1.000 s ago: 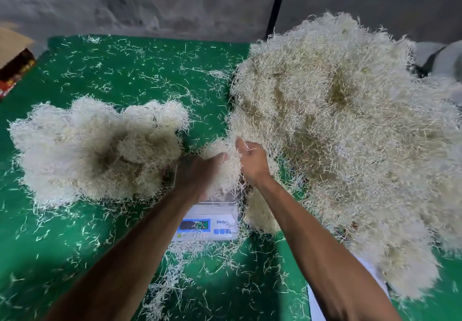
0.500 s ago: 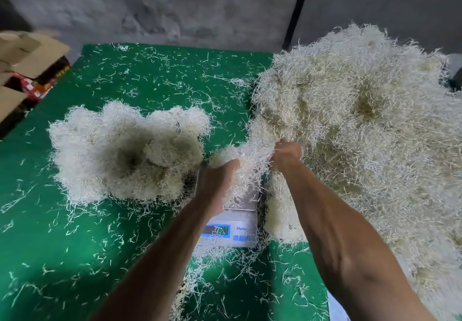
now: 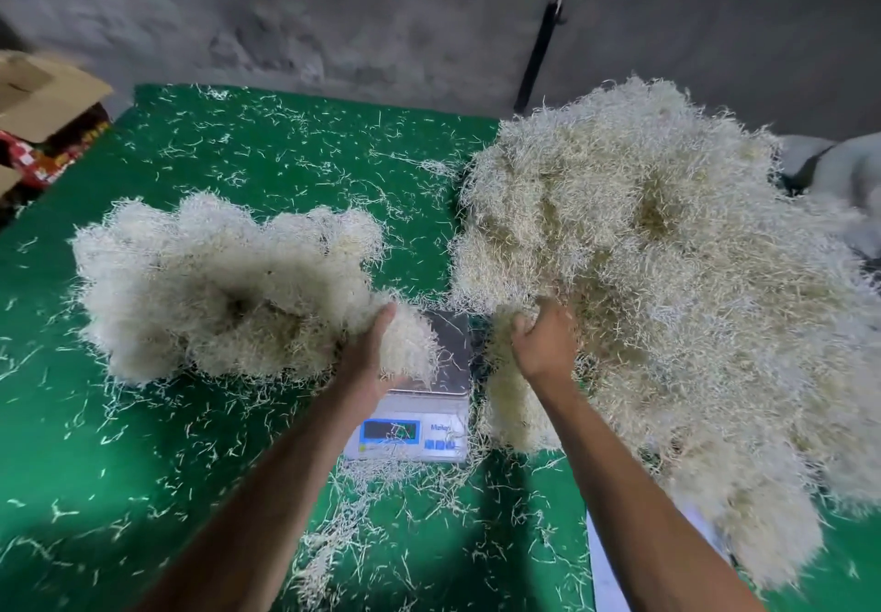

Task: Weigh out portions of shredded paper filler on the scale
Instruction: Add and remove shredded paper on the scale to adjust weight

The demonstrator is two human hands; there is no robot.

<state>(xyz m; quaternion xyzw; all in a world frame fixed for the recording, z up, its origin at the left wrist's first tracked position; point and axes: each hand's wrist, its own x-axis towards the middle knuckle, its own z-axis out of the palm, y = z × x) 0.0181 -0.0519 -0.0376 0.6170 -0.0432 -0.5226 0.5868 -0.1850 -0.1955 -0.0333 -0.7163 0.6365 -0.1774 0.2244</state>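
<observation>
A small digital scale (image 3: 414, 431) sits on the green table between two heaps of cream shredded paper. Its steel platform (image 3: 453, 349) is mostly bare. My left hand (image 3: 367, 354) grips a clump of shredded paper (image 3: 410, 342) over the platform's left edge, against the smaller left pile (image 3: 224, 282). My right hand (image 3: 543, 339) is curled into the near edge of the big right pile (image 3: 667, 278), gripping shreds there. The fingertips of both hands are buried in paper.
Loose shreds litter the green table cover (image 3: 286, 158). A cardboard box (image 3: 43, 92) stands off the far left corner. A black pole (image 3: 538, 53) leans on the grey wall behind. A white sheet (image 3: 605, 564) lies under the big pile's near side.
The hands, together on one clump over the scale, have parted. The left carried the clump left toward the small pile, baring the platform. The right moved right into the big pile.
</observation>
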